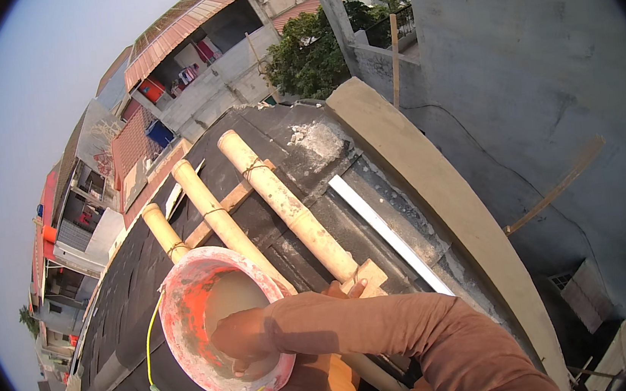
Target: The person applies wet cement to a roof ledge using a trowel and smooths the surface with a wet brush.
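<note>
Two bare hands showed in the head view, neither whole. The right hand [244,338] was sunk inside a red plastic bucket [174,308], its fingers shadowed and turned away, so whether they were together or apart could not be told. Only a few fingers of the left hand [347,289] appeared beyond the right forearm [341,321], against a wooden block [369,275]; how firmly they closed could not be told. The bucket, left of the forearm, was crusted with pale residue and held a wet grey mix [236,295]; its yellow handle [148,350] hung outside. It hid parts of the three bamboo poles [277,199], whose lower ends were mostly covered.
</note>
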Available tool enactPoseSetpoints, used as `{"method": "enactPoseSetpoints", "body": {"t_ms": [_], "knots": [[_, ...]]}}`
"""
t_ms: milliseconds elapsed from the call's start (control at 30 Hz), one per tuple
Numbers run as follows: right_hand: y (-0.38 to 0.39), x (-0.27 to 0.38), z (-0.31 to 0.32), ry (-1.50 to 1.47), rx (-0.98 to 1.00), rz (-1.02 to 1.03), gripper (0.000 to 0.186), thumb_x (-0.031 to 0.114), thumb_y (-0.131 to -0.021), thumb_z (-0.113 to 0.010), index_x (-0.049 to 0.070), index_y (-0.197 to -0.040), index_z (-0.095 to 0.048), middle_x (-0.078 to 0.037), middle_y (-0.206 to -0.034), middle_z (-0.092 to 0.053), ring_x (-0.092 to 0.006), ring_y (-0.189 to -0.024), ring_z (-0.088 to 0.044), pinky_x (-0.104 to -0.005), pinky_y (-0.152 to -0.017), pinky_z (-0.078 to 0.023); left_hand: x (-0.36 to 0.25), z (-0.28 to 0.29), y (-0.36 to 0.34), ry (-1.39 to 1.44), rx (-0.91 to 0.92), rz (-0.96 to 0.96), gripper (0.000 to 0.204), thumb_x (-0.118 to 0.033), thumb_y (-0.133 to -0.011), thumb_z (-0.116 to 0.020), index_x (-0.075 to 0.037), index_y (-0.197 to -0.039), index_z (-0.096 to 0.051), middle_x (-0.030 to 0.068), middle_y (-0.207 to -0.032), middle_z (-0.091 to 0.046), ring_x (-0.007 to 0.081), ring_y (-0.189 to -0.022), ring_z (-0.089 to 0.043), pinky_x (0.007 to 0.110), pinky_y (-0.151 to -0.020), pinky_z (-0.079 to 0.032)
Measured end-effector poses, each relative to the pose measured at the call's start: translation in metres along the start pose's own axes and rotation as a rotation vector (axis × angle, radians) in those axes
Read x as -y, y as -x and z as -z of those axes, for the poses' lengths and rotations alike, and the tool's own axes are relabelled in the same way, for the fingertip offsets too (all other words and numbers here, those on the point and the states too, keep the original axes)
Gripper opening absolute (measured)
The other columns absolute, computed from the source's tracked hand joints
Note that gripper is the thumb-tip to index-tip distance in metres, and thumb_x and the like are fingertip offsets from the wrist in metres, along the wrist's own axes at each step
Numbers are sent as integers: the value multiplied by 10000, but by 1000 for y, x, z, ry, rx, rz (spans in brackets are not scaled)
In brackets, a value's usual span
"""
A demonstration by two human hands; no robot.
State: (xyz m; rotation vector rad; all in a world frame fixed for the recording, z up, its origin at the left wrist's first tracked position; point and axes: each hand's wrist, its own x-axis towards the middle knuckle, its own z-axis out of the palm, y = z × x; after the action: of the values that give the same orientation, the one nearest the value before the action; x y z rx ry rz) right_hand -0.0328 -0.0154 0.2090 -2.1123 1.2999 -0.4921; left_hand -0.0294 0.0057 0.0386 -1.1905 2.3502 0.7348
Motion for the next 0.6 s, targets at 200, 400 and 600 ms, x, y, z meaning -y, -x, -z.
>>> {"method": "enactPoseSetpoints", "body": {"t_ms": [200,400,600], "knots": [[-28,-29,-26,-131,-272,51,303,235,-905,-720,16,-1114,-719,-199,-1092,-726,-385,-1069,-689,-476,-946,-532,12,-9,2,176,32,-32,966,-790,-869,-574,39,-1364,-576,267,-1261,-666,417,-1211,-630,524,-1025,-477],[-5,-29,-15,104,11,-36,270,243,-886,-723,18,-1036,-728,-197,-1048,-726,-373,-1036,-699,-474,-883,-545,6,8,15,220,78,-98,1025,-821,-832,-584,55,-1364,-564,248,-1238,-670,381,-1198,-626,497,-1031,-464],[2,-6,-10,104,-314,168,260,258,-865,-732,32,-994,-727,-194,-1010,-710,-390,-925,-694,-499,-808,-532,14,-30,8,208,-178,-12,1045,-848,-822,-566,58,-1342,-580,252,-1253,-668,378,-1221,-620,503,-1034,-462]]}}
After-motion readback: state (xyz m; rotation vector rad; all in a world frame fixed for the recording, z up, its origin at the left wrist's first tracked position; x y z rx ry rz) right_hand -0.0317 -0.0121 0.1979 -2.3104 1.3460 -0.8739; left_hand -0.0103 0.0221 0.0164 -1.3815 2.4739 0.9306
